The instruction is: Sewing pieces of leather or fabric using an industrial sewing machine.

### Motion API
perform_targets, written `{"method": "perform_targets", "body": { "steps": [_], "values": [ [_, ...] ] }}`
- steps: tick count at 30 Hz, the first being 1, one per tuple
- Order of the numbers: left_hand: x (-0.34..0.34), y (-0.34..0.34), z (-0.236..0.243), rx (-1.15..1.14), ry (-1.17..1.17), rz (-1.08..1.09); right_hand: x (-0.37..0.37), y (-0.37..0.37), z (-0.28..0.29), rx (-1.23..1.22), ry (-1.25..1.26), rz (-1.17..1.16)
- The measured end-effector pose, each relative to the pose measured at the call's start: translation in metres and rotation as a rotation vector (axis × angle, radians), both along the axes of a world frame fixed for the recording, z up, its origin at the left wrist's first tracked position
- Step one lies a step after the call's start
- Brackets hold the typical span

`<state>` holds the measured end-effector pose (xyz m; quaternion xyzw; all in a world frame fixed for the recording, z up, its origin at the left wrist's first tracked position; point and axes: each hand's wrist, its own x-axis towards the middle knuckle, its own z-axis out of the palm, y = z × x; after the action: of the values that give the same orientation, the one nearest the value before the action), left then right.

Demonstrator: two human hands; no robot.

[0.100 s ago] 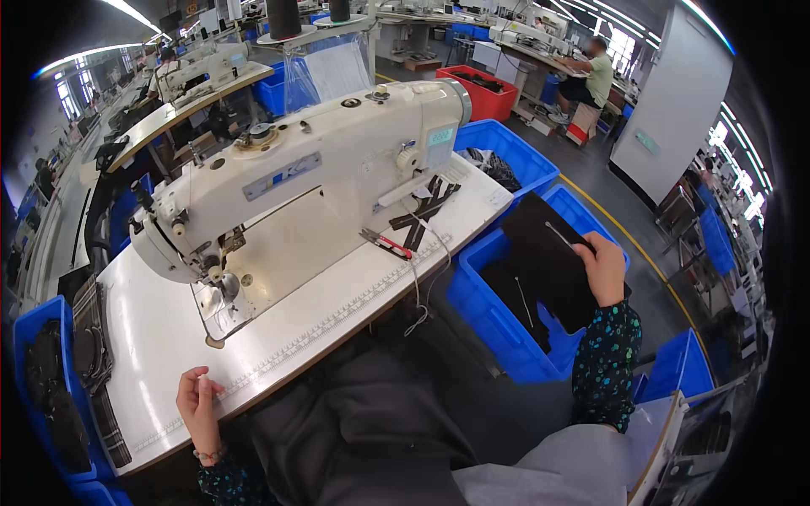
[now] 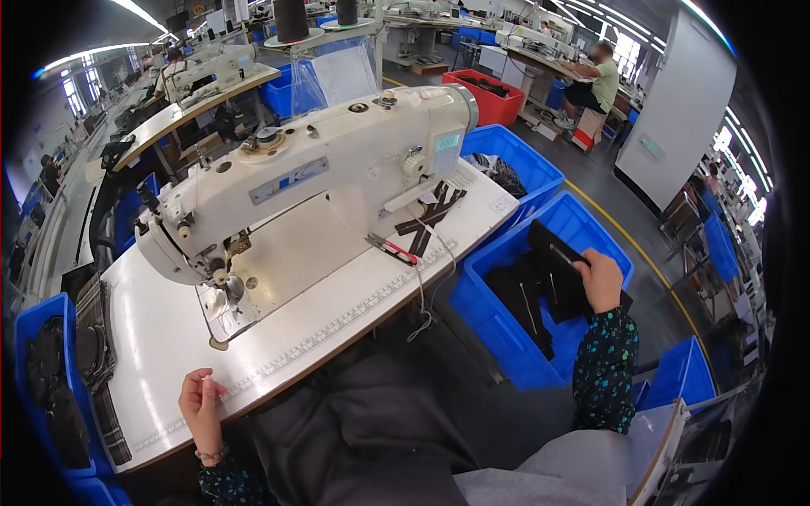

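Observation:
My right hand is closed on a dark fabric piece with a zipper along it, holding it up over a blue bin. Inside that bin lie more dark fabric pieces with light zipper lines. My left hand rests by the front edge of the white sewing table, its fingers loosely curled and apart, with nothing plainly in them. Across the table stands a white sewing machine. Red-handled thread snips and dark zipper strips lie to its right.
A second blue bin and a red bin stand beyond the table's right end. Another blue bin with dark cloth is at the far left. Dark cloth covers my lap. A person sits at another table.
The fabric piece in my right hand has tipped and folded, baring more pieces in the bin. My left hand stays in place. The whole view has shifted slightly.

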<state>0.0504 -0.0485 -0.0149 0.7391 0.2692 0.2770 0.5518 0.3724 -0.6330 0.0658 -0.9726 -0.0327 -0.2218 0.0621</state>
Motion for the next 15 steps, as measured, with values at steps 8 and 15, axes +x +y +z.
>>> {"method": "perform_targets", "body": {
  "steps": [8,15],
  "values": [
    [0.001,-0.003,0.001,-0.011,0.02,-0.001,0.041,0.045,-0.051,-0.045,-0.021,0.063],
    [0.0,-0.006,0.0,-0.03,-0.03,0.036,0.113,0.175,-0.069,-0.079,-0.345,0.532]
  ]
}}
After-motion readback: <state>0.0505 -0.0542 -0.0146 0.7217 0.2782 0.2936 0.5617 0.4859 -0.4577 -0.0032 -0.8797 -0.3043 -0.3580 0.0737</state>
